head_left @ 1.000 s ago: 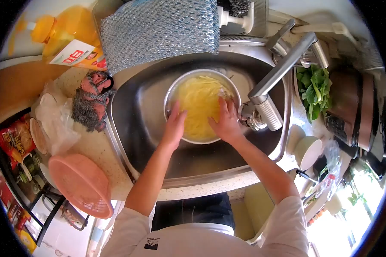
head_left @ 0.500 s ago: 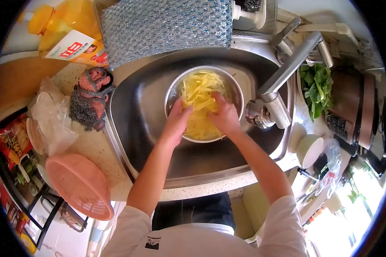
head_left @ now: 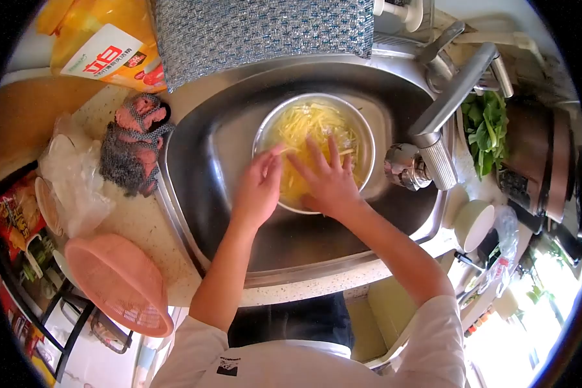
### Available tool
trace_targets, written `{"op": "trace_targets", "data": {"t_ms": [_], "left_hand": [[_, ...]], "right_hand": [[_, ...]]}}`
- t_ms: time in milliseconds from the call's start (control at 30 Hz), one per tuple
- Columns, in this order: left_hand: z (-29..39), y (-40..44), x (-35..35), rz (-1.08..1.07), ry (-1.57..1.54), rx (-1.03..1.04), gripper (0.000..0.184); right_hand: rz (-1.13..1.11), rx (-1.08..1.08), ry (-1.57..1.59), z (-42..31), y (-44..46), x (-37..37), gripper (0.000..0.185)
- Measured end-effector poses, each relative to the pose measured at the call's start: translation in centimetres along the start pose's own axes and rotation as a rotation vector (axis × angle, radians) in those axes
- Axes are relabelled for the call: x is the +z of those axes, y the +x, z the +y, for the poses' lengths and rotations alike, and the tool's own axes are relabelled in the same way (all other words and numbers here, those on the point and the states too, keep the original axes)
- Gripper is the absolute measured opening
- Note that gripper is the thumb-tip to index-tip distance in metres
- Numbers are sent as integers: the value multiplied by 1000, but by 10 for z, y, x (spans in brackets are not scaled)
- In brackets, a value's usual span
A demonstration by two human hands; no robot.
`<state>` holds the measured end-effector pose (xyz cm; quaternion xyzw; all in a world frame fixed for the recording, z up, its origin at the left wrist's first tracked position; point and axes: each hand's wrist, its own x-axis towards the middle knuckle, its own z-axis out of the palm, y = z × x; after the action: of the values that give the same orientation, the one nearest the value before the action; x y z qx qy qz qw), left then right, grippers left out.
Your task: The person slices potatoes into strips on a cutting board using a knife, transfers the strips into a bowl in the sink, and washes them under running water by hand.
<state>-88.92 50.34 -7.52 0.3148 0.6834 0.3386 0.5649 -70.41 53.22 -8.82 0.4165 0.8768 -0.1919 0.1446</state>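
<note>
A round metal bowl [head_left: 370, 152] sits in the sink [head_left: 233, 136], holding pale yellow shreds [head_left: 313, 119] that look like cut potato in water. My right hand [head_left: 333, 184] is over the bowl's near right part, palm down with fingers spread above the shreds. At the bowl's left rim is my left hand [head_left: 257, 191], its fingers loosely stretched and slightly blurred. I see nothing gripped in either hand.
The faucet [head_left: 456, 90] reaches in from the right. A pink basket [head_left: 119, 278], mesh cloths [head_left: 136, 142] and a detergent bottle [head_left: 103, 48] line the left. On the right are leafy greens [head_left: 485, 129] and a pale bowl [head_left: 474, 225]. A silvery woven mat [head_left: 262, 39] lies behind.
Both hands have come up out of the shreds. The right fingers have spread, and the left hand has drawn back to the bowl's rim. The camera view has shifted slightly.
</note>
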Motion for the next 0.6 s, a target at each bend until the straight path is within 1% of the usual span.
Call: {"op": "trace_targets", "data": {"t_ms": [100, 133, 200, 233, 300, 400, 500, 600], "left_hand": [[-2, 7, -13, 155, 184, 201, 32], [1, 9, -15, 149, 133, 181, 30], [-12, 21, -23, 44, 82, 81, 29], [-20, 26, -24, -8, 53, 31, 29], [-24, 27, -20, 46, 47, 84, 25], [-25, 27, -16, 134, 94, 165, 19], [-19, 29, -15, 185, 158, 197, 19], [-17, 33, -15, 207, 231, 214, 26]], "right_hand": [[-131, 68, -132, 2, 27, 17, 89], [-130, 62, -105, 4, 31, 20, 85], [-129, 48, -57, 10, 35, 22, 78], [-79, 36, -20, 13, 35, 24, 74], [18, 14, 54, 22, 31, 27, 65], [183, -16, 299, 32, 17, 22, 65], [125, -36, 279, 30, 2, -6, 49], [199, -216, 78, 26, 2, -15, 48]]}}
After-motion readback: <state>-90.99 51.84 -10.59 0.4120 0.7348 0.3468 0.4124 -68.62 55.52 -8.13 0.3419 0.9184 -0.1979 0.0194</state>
